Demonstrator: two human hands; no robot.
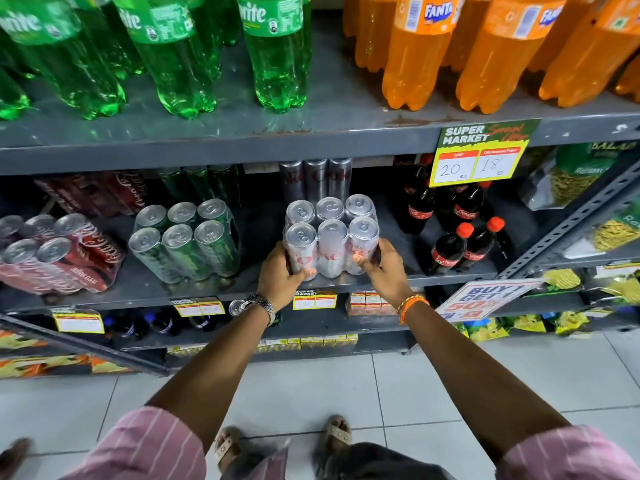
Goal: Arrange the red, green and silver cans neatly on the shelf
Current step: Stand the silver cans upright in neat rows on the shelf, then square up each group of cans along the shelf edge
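A shrink-wrapped pack of silver cans (330, 233) stands near the front edge of the middle grey shelf (398, 275). My left hand (282, 277) grips its left side and my right hand (379, 268) grips its right side. More silver cans (315, 180) stand upright behind it. To the left stands a wrapped pack of green cans (185, 237), with more green cans (201, 181) behind. At far left a pack of red cans (55, 254) sits tilted, with another red pack (97, 194) lying behind it.
Dark cola bottles (460, 233) stand just right of the silver pack. Green bottles (173, 53) and orange bottles (485, 50) fill the upper shelf. A yellow price sign (479, 157) hangs from the upper shelf edge. Snack bags (581, 178) sit at right. White tiled floor (398, 386) lies below.
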